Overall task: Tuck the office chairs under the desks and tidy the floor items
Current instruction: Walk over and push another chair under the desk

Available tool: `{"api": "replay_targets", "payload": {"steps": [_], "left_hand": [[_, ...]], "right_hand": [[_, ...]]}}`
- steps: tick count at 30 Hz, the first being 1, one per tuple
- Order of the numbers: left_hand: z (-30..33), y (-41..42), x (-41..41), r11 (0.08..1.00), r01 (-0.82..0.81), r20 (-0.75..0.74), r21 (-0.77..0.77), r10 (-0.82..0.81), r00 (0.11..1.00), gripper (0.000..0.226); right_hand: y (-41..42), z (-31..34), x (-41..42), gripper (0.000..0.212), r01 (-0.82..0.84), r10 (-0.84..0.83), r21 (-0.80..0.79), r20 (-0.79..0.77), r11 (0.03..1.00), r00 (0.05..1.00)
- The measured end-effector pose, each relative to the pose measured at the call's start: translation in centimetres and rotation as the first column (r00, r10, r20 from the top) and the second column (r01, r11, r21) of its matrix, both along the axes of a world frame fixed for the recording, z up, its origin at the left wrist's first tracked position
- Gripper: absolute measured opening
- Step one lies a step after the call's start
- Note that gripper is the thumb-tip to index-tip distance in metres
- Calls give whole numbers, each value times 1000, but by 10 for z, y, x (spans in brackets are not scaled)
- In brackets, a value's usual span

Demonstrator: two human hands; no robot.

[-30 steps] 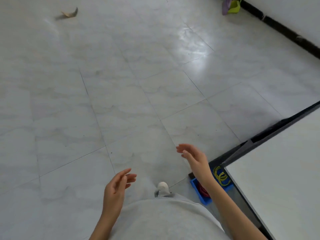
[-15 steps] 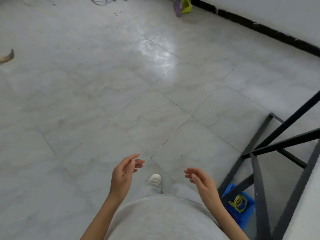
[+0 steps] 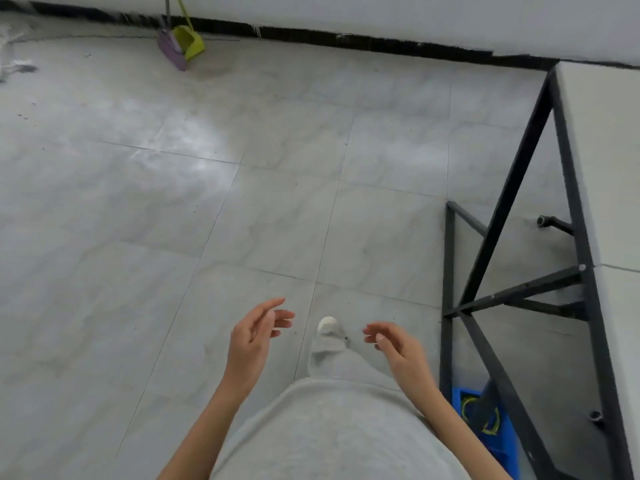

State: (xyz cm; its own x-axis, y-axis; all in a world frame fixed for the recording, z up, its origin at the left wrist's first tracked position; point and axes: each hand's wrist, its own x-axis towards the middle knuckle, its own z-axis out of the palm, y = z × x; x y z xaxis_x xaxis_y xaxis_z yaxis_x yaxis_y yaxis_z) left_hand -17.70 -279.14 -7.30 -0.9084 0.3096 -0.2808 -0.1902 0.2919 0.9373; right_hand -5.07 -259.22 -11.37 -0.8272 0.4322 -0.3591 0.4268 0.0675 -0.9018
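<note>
My left hand (image 3: 254, 336) and my right hand (image 3: 398, 344) hang in front of me over the grey tiled floor, fingers loosely apart, holding nothing. A white desk (image 3: 609, 161) on a black metal frame (image 3: 502, 216) stands along the right edge. Under it a chair caster (image 3: 543, 221) on a black leg shows; the chair's other parts are hidden. A blue bin (image 3: 485, 434) with yellow bands sits on the floor under the desk, close to my right forearm. A purple broom (image 3: 171, 51) and a lime-green dustpan (image 3: 190, 43) lean at the far wall.
The white wall with its black skirting (image 3: 381, 41) runs across the top. Some pale litter and dark specks (image 3: 17, 67) lie at the far left. My grey-clad leg and white shoe (image 3: 327, 329) step forward between my hands.
My view has swung right and up: the desk frame and wall now fill the right and top, and the broom and dustpan sit nearer. Both hands stay empty and closer together.
</note>
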Motion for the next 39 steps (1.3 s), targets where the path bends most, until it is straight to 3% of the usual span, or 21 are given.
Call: {"api": "replay_targets", "payload": {"steps": [8, 12, 16, 19, 25, 30, 35, 39], "left_hand": [[-2, 41, -149, 993, -81, 23, -80, 83, 996, 32], [-16, 83, -242, 994, -80, 31, -73, 83, 996, 31], [-21, 156, -354, 993, 96, 20, -73, -95, 995, 33], [-2, 222, -445, 959, 274, -43, -76, -278, 960, 32], [39, 379, -580, 766, 635, -83, -102, -642, 762, 26], [39, 505, -643, 681, 729, -120, -71, -731, 671, 29], [11, 596, -685, 739, 672, -40, -40, -673, 738, 24], [5, 660, -724, 789, 611, 12, -61, -612, 791, 41]], "right_hand": [[91, 58, -241, 25, 4, -6, -12, -211, 1000, 978], [133, 46, -327, 25, 45, -45, -5, -212, 999, 976], [181, 21, -383, 38, 147, -143, 35, -110, 988, 984], [214, 12, -408, 38, 329, -328, 38, -44, 943, 944], [278, 23, -455, 35, 626, -626, 49, 3, 779, 779], [353, 4, -512, 35, 737, -737, 5, 30, 676, 675], [484, 3, -590, 34, 733, -734, -32, -16, 679, 679], [605, 31, -648, 35, 695, -693, -27, -114, 718, 712]]}}
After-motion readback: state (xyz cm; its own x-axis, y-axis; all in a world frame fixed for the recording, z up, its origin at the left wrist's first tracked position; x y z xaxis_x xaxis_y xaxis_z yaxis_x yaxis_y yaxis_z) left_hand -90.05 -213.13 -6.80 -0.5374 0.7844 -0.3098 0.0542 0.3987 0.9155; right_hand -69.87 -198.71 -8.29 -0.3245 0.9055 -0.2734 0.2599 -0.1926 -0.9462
